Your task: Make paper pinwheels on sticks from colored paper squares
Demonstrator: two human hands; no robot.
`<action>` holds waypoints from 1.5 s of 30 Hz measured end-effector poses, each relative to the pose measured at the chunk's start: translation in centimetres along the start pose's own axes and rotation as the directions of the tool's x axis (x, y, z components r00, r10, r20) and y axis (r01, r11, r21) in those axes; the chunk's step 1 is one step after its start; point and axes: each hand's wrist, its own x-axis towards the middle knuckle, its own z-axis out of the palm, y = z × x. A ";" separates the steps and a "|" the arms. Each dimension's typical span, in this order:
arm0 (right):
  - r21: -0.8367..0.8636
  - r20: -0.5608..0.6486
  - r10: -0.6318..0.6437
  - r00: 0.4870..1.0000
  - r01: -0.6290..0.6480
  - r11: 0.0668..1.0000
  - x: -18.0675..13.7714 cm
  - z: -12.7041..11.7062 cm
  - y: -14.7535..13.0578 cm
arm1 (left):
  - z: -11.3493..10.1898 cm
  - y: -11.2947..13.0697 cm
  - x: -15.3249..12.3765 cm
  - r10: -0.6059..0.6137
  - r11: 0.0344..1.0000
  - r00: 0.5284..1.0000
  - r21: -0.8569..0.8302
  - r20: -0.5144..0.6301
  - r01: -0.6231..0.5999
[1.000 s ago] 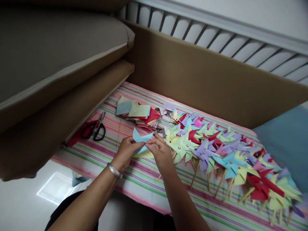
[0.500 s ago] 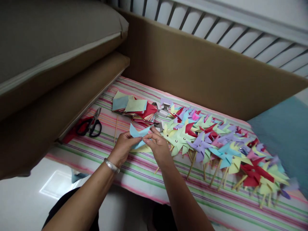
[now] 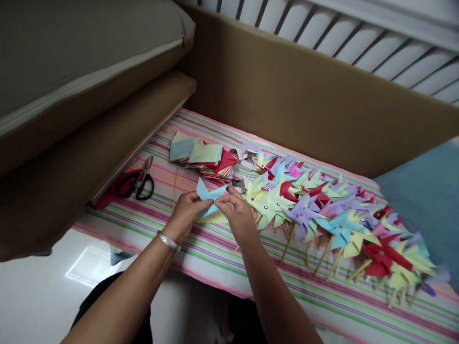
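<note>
A light blue paper pinwheel [image 3: 212,192] is held between my two hands, its upper blades folded up like a bow. My left hand [image 3: 189,210], with a silver bangle on the wrist, pinches it from the left with the thumb near the centre. From the right, my right hand [image 3: 236,211] grips its middle with thumb and fingertips; the exact spot under the fingers is hidden. Beneath the hands lies a pale yellow paper piece [image 3: 213,218]. Just left of my left hand rests a thin wooden stick [image 3: 175,188].
Several finished pinwheels [image 3: 303,215] on sticks fill the right of the striped cloth [image 3: 229,272]. Stacked coloured paper [image 3: 204,155] and small open boxes [image 3: 247,160] lie behind the hands. Black-handled scissors [image 3: 139,184] are at left, beside sofa cushions [image 3: 107,129]. A brown panel [image 3: 287,100] stands behind.
The view has shifted slightly, so everything sits a little differently in the frame. Both hands keep hold of the blue pinwheel, with only a small finger movement at its centre.
</note>
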 end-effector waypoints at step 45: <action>0.258 -0.045 0.079 0.996 -0.065 0.964 -0.5 0.5 0.1 | 0.3 0.4 -0.4 -0.020 0.999 1.000 0.026 0.023 0.019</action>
